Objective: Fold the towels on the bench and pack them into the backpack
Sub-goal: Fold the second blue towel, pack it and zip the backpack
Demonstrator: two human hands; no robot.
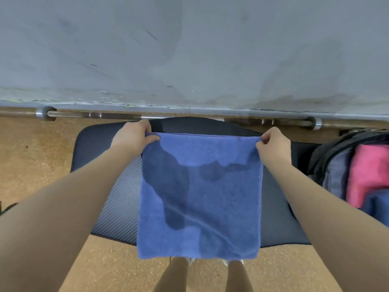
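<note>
While hands stretch blue towel (200,197), backpack (332,165) (open) holds pink towel (368,171)

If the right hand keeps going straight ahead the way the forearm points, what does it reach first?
Probably the barbell lying along the foot of the wall, just beyond the right hand holding the blue towel. Depth is unclear.

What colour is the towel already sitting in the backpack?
Pink, tucked inside the open backpack at the right edge of the head view.
</note>
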